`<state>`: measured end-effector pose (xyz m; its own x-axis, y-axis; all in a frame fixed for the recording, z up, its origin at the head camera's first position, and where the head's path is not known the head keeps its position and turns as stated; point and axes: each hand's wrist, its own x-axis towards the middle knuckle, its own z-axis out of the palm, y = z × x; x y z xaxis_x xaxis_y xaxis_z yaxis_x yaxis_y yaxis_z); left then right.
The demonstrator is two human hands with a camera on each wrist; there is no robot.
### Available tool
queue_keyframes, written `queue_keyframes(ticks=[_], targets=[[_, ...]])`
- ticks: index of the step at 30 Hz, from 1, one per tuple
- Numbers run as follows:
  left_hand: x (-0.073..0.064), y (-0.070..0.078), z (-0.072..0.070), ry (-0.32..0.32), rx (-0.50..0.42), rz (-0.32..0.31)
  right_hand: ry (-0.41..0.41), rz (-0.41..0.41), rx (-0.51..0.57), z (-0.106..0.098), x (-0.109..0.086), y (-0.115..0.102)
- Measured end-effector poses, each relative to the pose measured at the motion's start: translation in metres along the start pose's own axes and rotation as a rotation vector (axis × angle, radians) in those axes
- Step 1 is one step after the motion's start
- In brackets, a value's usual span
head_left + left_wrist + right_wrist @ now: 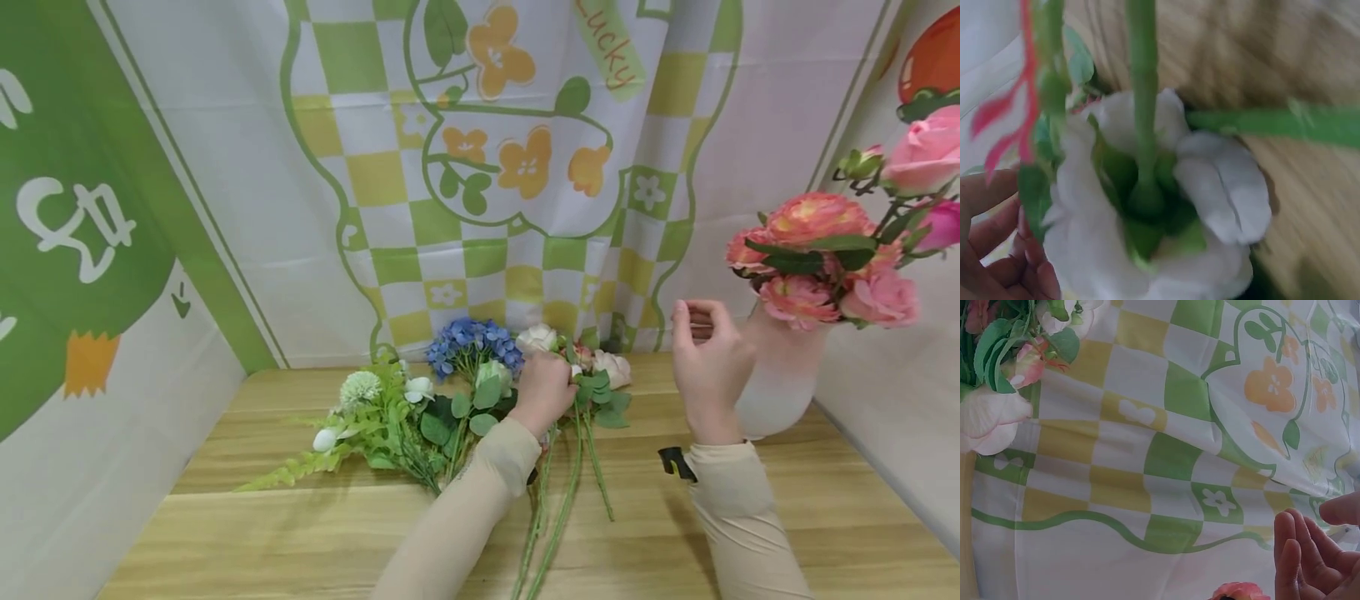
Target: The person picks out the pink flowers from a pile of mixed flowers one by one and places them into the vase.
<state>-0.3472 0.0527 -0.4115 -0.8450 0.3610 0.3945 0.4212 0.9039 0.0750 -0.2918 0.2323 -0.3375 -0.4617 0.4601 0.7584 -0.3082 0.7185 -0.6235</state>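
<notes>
My left hand (546,390) is down among the flowers on the table, its fingers bent beside a white flower (537,337). Up close in the left wrist view, a white flower (1097,212) shows its underside and green stem, with the bent fingers (997,244) at its left edge next to a leaf; I cannot tell whether they grip it. Long green stems (573,492) run toward the front below that hand. My right hand (712,367) is raised in front of the pink-white vase (783,375), thumb and fingers apart with nothing between them.
Pink and coral flowers (817,221) fill the vase at the right. A blue hydrangea (474,343), pale flowers (611,367) and green foliage (382,417) lie along the back of the wooden table (300,533). Behind hangs a checked curtain (487,258).
</notes>
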Motion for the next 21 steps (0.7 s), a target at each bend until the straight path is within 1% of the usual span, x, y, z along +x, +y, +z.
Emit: queue_keyframes(ticks=[3, 6, 9, 12, 17, 19, 21], targets=[[0.002, 0.006, 0.005, -0.061, 0.042, -0.055, 0.004, -0.008, -0.008, 0.001, 0.000, 0.002], [0.002, 0.011, 0.007, -0.133, 0.086, -0.099, 0.004, -0.006, -0.010, 0.001, 0.000, 0.003], [0.000, 0.014, 0.007, -0.177, 0.093, -0.128, 0.003, -0.001, -0.011, 0.001, -0.001, 0.003], [0.001, 0.015, 0.007, -0.172, 0.087, -0.137, 0.006, -0.005, -0.016, 0.002, -0.002, 0.003], [0.004, 0.014, 0.008, -0.152, 0.018, -0.105, 0.009, -0.010, -0.018, 0.002, -0.001, 0.002], [0.007, 0.015, 0.009, -0.156, -0.012, -0.092, 0.010, -0.008, -0.017, 0.002, -0.001, 0.003], [0.009, 0.016, 0.010, -0.172, -0.025, -0.097, 0.010, -0.007, -0.016, 0.002, -0.001, 0.003]])
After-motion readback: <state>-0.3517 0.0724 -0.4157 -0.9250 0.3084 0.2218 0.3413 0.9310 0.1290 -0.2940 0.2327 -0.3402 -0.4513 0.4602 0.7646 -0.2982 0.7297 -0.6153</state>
